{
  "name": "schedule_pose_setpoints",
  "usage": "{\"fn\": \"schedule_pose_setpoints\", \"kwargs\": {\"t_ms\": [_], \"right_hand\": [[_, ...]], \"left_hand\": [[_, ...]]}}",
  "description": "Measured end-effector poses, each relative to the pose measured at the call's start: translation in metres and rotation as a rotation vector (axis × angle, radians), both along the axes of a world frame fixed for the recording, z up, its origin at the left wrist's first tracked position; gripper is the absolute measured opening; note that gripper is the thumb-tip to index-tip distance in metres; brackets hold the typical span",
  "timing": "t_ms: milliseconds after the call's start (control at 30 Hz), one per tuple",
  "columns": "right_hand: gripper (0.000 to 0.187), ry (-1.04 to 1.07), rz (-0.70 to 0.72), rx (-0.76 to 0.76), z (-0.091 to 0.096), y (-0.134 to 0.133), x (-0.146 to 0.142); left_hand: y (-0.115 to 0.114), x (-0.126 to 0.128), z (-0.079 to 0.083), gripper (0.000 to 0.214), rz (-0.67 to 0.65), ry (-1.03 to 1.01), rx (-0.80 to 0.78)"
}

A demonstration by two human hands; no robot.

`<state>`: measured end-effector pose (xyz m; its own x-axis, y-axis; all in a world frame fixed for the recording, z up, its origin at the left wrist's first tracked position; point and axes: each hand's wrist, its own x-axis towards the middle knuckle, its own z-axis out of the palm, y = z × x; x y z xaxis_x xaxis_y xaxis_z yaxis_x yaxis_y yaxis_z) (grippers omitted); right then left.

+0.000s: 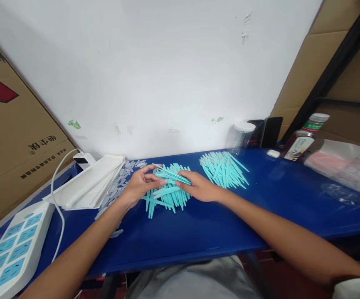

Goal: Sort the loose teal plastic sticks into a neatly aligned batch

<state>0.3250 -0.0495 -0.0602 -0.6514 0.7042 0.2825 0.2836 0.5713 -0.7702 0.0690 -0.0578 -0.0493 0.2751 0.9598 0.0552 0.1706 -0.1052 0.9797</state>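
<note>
Centrally, my right hand grips turquoise sticks; my left hand, half-curled, meets their ends, its hold unclear. Work seems midway: lower pile beneath, second pile right of centre; which is finished, I cannot tell.

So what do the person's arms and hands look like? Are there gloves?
No gloves! The left hand and right hand are bare, with no rings or watch that I can see. Both forearms are bare too. A pale sleeve shows near the right elbow; any left sleeve is out of view.
</note>
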Motion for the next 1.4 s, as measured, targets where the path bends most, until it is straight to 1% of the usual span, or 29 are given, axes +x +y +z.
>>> {"fn": "schedule_pose_setpoints", "kwargs": {"t_ms": [67, 100, 133, 167, 200, 233, 267, 333, 400, 500, 600, 733, 833, 933, 1033, 1100, 1233, 1333, 1400], "right_hand": [[0.032, 0.000, -0.015, 0.007, 0.001, 0.000, 0.001], [0.032, -0.002, -0.028, 0.011, 0.002, 0.001, 0.002], [0.032, -0.004, -0.045, 0.015, 0.002, 0.001, 0.004], [0.032, -0.008, -0.063, 0.016, 0.003, 0.002, 0.005], [0.033, -0.012, -0.081, 0.014, 0.003, 0.003, 0.006], [0.033, -0.013, -0.095, 0.012, 0.002, 0.003, 0.007], [0.033, -0.014, -0.103, 0.010, 0.002, 0.004, 0.008], [0.033, -0.018, -0.110, 0.013, 0.001, 0.006, 0.008], [0.032, -0.022, -0.111, 0.019, -0.002, 0.008, 0.008], [0.031, -0.032, -0.108, 0.027, -0.004, 0.009, 0.008], [0.031, -0.042, -0.104, 0.029, -0.004, 0.009, 0.008], [0.033, -0.040, -0.103, 0.000, 0.000, 0.008, 0.008], [0.036, -0.011, -0.051, -0.133, 0.004, 0.006, 0.009], [0.038, 0.023, 0.013, -0.251, 0.008, 0.004, 0.009], [0.038, 0.041, 0.023, -0.276, 0.010, 0.004, 0.010], [0.038, 0.040, 0.022, -0.276, 0.010, 0.004, 0.010], [0.035, 0.031, 0.025, -0.268, 0.009, 0.005, 0.010], [0.035, 0.026, 0.022, -0.258, 0.008, 0.005, 0.010], [0.034, 0.024, 0.027, -0.255, 0.008, 0.006, 0.010]], "left_hand": [[0.007, -0.010, 0.004, 0.083, -0.001, 0.061, 0.067], [0.012, -0.018, 0.007, 0.079, 0.030, 0.116, 0.125], [0.016, -0.028, 0.009, 0.070, 0.089, 0.198, 0.206], [0.021, -0.039, 0.012, 0.056, 0.163, 0.313, 0.315], [0.025, -0.050, 0.015, 0.043, 0.210, 0.464, 0.415], [0.028, -0.060, 0.017, 0.036, 0.200, 0.629, 0.462], [0.030, -0.071, 0.020, 0.035, 0.180, 0.756, 0.474], [0.032, -0.086, 0.022, 0.035, 0.118, 0.895, 0.412], [0.032, -0.095, 0.022, 0.036, 0.066, 0.938, 0.307], [0.031, -0.099, 0.019, 0.038, 0.027, 0.952, 0.181], [0.029, -0.094, 0.015, 0.038, 0.005, 0.972, 0.128], [0.027, -0.085, 0.013, 0.037, -0.062, 0.930, 0.125], [0.024, -0.077, 0.012, 0.038, -0.102, 0.837, 0.161], [0.020, -0.069, 0.014, 0.036, -0.109, 0.699, 0.166], [0.017, -0.061, 0.017, 0.035, -0.134, 0.525, 0.095], [0.016, -0.055, 0.020, 0.035, -0.144, 0.425, 0.078], [0.014, -0.047, 0.024, 0.034, -0.062, 0.264, 0.127], [0.012, -0.043, 0.024, 0.035, 0.005, 0.203, 0.165], [0.012, -0.041, 0.023, 0.036, 0.017, 0.185, 0.176]]}}
